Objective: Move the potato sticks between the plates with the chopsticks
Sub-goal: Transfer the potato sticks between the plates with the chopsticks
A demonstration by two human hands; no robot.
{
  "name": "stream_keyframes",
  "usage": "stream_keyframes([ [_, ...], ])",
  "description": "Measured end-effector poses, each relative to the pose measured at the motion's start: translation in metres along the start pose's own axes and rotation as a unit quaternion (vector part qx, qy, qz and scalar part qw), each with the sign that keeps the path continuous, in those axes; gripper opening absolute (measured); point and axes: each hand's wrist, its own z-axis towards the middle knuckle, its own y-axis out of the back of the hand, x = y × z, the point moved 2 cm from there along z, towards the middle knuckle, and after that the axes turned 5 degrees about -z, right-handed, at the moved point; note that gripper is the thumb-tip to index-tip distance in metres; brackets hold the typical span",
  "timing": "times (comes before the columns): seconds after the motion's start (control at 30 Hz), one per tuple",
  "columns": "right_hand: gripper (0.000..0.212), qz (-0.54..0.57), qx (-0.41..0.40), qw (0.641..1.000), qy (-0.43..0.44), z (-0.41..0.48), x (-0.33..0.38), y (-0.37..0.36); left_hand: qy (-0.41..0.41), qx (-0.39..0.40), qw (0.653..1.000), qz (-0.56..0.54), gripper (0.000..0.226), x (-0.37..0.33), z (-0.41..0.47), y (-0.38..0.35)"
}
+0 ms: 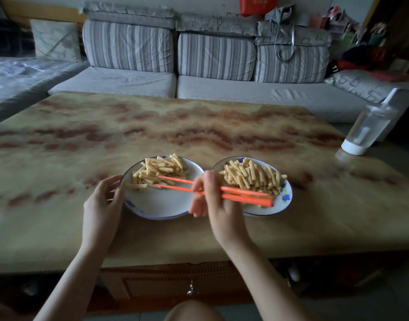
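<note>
Two white plates with blue rims stand side by side near the table's front edge. The left plate (161, 205) has crinkle-cut potato sticks (158, 171) piled on its far half. The right plate (284, 200) carries a larger heap of potato sticks (252, 174). My right hand (212, 195) grips a pair of orange chopsticks (178, 184) between the plates, their tips spread apart over the left plate's sticks. My left hand (103, 200) holds the left plate's rim at its left side with curled fingers.
A clear water bottle (368, 130) with a white base stands at the table's right edge. A grey striped sofa (198, 72) runs behind the marbled table (198, 126). A wooden drawer front (189, 283) sits below the near edge.
</note>
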Motion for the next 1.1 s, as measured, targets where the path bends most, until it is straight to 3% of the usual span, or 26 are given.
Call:
stream_keyframes([
  [0.17,0.043,-0.066,0.081,0.994,0.044,-0.006,-0.005,-0.025,0.003,0.000,1.000,0.003,0.029,0.003,0.001,0.000],
  [0.5,0.042,-0.093,0.089,0.992,0.015,-0.001,-0.013,-0.041,0.001,0.002,1.000,-0.005,0.028,0.003,0.000,0.000],
  [0.87,0.045,0.029,-0.106,0.994,-0.024,0.000,0.000,-0.003,0.004,0.000,1.000,0.010,0.031,0.003,0.001,0.001],
  [1.1,0.042,0.053,-0.307,0.949,-0.051,0.009,0.011,0.062,0.004,0.001,1.000,0.003,0.031,0.004,0.001,0.001],
])
